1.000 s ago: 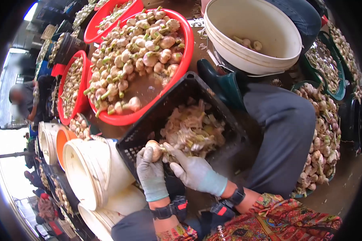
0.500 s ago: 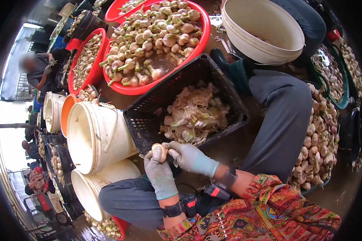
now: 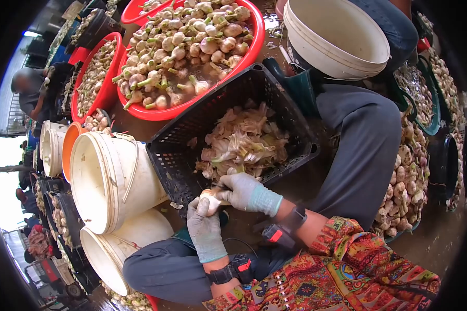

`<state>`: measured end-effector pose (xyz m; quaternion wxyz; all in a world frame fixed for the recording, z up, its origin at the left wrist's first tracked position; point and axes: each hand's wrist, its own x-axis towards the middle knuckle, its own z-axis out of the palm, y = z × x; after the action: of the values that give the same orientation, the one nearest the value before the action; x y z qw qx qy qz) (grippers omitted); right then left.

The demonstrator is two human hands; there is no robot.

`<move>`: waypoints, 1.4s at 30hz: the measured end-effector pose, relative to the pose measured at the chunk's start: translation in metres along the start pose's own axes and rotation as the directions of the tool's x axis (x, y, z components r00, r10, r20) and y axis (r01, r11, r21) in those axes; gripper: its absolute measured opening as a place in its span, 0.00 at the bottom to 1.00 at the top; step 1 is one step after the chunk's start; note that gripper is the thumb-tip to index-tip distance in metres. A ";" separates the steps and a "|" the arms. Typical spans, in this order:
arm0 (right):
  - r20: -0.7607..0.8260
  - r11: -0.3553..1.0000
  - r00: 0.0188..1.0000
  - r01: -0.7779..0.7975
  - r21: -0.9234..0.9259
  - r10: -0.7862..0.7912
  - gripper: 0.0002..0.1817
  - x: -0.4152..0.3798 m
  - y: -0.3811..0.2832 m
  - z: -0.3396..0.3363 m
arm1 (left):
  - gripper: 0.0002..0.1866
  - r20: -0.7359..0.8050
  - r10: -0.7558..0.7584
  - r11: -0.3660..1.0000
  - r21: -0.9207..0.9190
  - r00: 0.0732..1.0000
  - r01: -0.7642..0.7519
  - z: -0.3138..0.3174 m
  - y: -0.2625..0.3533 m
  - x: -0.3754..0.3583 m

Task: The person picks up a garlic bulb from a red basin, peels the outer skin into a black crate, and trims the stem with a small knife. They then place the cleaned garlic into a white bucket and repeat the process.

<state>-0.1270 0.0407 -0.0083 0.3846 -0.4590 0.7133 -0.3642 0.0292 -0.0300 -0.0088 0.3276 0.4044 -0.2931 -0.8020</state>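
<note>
My left hand (image 3: 205,230), in a grey glove, grips a pale garlic bulb (image 3: 210,201) from below, with the thumb against its side. On the bulb's right side, my right hand (image 3: 244,193) has its gloved fingers closed against the skin; whether they pinch a piece of peel is hidden. Both hands are at the near edge of a black plastic crate (image 3: 171,150). Inside the crate lies a heap of loose garlic skins (image 3: 246,140).
A red tub (image 3: 259,31) of garlic in water stands beyond the crate. White buckets (image 3: 96,181) are at the left, another white bucket (image 3: 337,39) at the top. Piled garlic (image 3: 402,186) lies right of my leg. A person (image 3: 33,90) works at far left.
My right hand has moved slightly up and over the bulb, and more of the bulb's white side shows. The surroundings have shifted a little left in the view.
</note>
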 end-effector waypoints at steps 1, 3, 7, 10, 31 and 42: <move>0.004 0.958 0.999 -0.046 0.283 0.047 0.17 0.002 0.007 0.001 | 0.20 0.050 0.049 0.999 -0.024 0.998 -0.047 0.002 -0.001 -0.002; 0.199 0.501 0.971 -0.239 0.832 0.132 0.19 0.003 0.022 0.007 | 0.21 0.136 0.060 0.996 -0.074 0.989 -0.050 0.017 0.005 -0.006; -0.010 0.745 1.000 0.019 0.666 -0.016 0.21 -0.005 -0.004 -0.010 | 0.23 0.142 0.052 0.989 0.129 0.989 -0.071 0.032 0.017 -0.013; 0.129 0.653 0.980 -0.198 0.731 0.152 0.21 -0.003 -0.001 -0.008 | 0.21 0.093 0.040 0.954 0.292 0.995 -0.066 0.019 0.011 -0.009; -0.114 0.950 0.992 -0.009 0.313 0.047 0.23 -0.012 -0.014 -0.017 | 0.24 0.183 0.144 0.935 -0.347 0.972 -0.073 0.017 0.006 -0.008; -0.244 0.971 0.955 -0.119 0.207 0.169 0.12 -0.005 -0.010 -0.006 | 0.21 0.162 0.293 0.951 0.058 0.942 -0.305 0.027 -0.020 0.000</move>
<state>-0.1276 0.0432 0.0040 0.3552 -0.3152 0.7512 -0.4584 0.0009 -0.0122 -0.0101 0.4055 0.3065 -0.4077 -0.7586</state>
